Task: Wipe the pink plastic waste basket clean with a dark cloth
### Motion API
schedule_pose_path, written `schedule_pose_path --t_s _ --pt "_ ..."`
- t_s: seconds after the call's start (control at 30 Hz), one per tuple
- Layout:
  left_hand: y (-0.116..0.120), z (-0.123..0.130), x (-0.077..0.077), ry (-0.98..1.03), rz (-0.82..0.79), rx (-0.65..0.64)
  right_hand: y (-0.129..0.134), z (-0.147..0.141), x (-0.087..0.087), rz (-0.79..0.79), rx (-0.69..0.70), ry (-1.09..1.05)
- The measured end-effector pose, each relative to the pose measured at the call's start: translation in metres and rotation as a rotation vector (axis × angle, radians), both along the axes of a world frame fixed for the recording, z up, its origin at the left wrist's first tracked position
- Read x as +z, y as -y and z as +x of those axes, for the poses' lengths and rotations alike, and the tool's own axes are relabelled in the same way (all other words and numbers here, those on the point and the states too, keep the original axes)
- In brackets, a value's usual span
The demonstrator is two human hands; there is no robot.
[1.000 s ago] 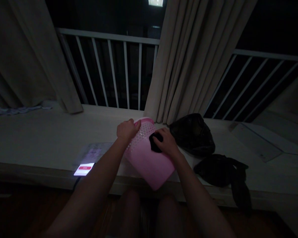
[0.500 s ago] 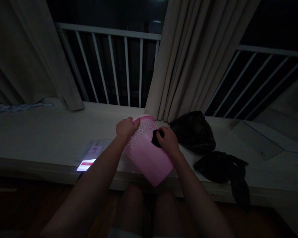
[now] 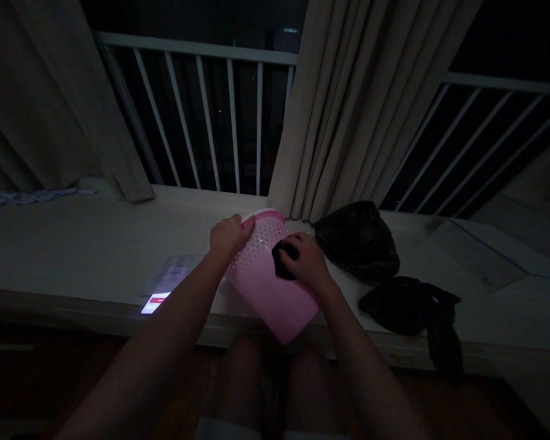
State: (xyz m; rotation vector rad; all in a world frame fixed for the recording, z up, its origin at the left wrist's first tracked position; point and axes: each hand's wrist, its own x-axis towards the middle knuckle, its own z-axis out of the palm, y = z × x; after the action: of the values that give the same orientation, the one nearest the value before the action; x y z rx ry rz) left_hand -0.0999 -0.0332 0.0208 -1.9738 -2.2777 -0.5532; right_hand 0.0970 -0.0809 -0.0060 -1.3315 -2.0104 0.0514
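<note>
The left hand (image 3: 230,237) clasps the rim of a pink basket (image 3: 275,302), tilted at the front of the ledge (image 3: 87,250). The right hand (image 3: 308,261), fingers curled, holds a black cloth (image 3: 282,264) against its side. Rightward lie two black bags (image 3: 358,241); leftward, a lit screen (image 3: 153,303).

Beige curtain (image 3: 339,110), white railing (image 3: 197,49), lit screen (image 3: 151,304)

Beige curtains (image 3: 330,110) are hanging beside dark windows (image 3: 187,21), where white railings (image 3: 197,49) are standing. A pale ledge (image 3: 50,250) is running below (dim light is muting everything), and the floor (image 3: 68,366), seemingly brown wood, is showing underneath.
</note>
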Motion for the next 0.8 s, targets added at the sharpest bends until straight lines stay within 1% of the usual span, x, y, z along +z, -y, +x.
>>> schedule_pose_path --t_s 0.03,0.2,0.27,0.37,0.43,0.53,0.57,0.7,0.73,0.8 --pt "0.000 0.000 0.000 -0.001 0.001 0.002 0.000 0.000 0.000 0.002 -0.002 0.001" --pt "0.003 -0.002 -0.001 0.001 -0.002 0.008 -0.001 -0.002 -0.002 0.003 -0.103 -0.021" --pt "0.005 -0.003 -0.001 0.001 0.000 0.008 0.000 -0.002 -0.002 0.008 -0.077 -0.006" --pt "0.008 -0.005 -0.003 0.001 0.008 0.004 0.004 -0.005 0.000 0.017 -0.004 0.028" --pt "0.009 -0.007 -0.005 0.002 0.023 0.005 0.005 -0.006 0.000 0.020 -0.019 0.029" --pt "0.009 -0.009 -0.008 0.006 0.037 0.007 0.005 -0.008 0.000 0.020 -0.106 0.010" --pt "0.010 -0.010 -0.008 0.009 0.035 0.006 0.006 -0.008 0.000 0.021 -0.112 0.012" --pt "0.010 -0.011 -0.010 0.017 0.035 0.019 0.009 -0.011 0.002 0.025 -0.012 0.058" --pt "0.011 -0.012 -0.010 0.017 0.037 0.023 0.010 -0.012 0.003 0.025 -0.007 0.063" --pt "0.011 -0.012 -0.011 0.012 0.040 0.024 0.011 -0.013 0.003 0.018 -0.053 0.059"
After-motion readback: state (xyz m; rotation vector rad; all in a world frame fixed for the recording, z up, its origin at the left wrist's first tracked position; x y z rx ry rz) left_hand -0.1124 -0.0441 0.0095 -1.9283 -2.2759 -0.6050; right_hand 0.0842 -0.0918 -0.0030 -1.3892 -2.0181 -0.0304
